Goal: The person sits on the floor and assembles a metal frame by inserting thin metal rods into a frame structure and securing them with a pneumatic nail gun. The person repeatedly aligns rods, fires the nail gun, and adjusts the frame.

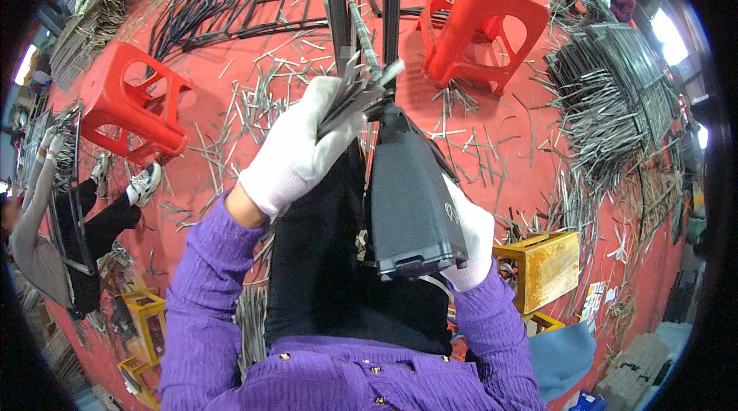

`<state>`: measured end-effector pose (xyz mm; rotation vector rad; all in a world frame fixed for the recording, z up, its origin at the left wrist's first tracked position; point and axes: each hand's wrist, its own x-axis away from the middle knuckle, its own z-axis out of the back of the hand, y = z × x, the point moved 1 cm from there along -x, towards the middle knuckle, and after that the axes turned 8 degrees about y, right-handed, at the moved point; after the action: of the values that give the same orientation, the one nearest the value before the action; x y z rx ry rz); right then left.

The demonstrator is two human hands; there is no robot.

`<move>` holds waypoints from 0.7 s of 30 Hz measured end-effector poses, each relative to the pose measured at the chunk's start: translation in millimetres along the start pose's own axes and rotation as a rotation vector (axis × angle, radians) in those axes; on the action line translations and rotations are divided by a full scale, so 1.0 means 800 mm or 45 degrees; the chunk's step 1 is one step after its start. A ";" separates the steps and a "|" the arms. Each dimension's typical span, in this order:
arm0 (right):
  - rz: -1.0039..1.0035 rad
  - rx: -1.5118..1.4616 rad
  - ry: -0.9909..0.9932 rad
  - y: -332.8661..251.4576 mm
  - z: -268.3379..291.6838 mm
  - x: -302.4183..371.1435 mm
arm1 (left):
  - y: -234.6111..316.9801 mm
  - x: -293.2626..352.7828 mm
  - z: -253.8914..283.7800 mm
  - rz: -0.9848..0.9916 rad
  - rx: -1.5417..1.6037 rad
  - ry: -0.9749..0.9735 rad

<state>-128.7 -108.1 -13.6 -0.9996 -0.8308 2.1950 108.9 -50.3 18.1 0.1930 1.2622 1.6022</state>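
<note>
My left hand (296,142), in a white glove, is closed round a bundle of flat grey strips (355,96). The strips fan out past its fingers, beside two black bars (390,15) that run away from my lap. My gloved right hand (473,234) grips a black boxy power tool (411,196) from its right side; the tool's body hides most of the fingers. The tool's narrow far end is close to the strips and the bars; whether it touches them I cannot tell.
Red plastic stools (492,15) stand ahead right and left. Loose strips litter the red floor. A large pile of strips (615,103) lies far right, black metal frames (238,7) ahead. A yellow wooden stool (547,269) is near my right arm. Another person (42,257) works at left.
</note>
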 end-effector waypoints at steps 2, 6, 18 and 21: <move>-0.004 -0.019 -0.003 -0.001 -0.002 0.000 | -0.004 0.005 0.003 0.105 -0.009 0.130; 0.031 0.002 -0.019 -0.004 -0.002 -0.001 | -0.011 0.013 0.006 0.116 -0.016 -0.041; -1.251 -1.082 -0.118 -0.017 0.087 0.008 | 0.066 0.082 0.046 0.388 0.478 -0.017; -1.144 -2.294 -0.812 -0.031 0.071 0.001 | 0.088 0.119 0.022 0.907 0.770 -0.611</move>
<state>-168.3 -108.1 34.1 -0.2055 -2.9176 0.4903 35.1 41.7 39.2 1.4499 1.3192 1.5365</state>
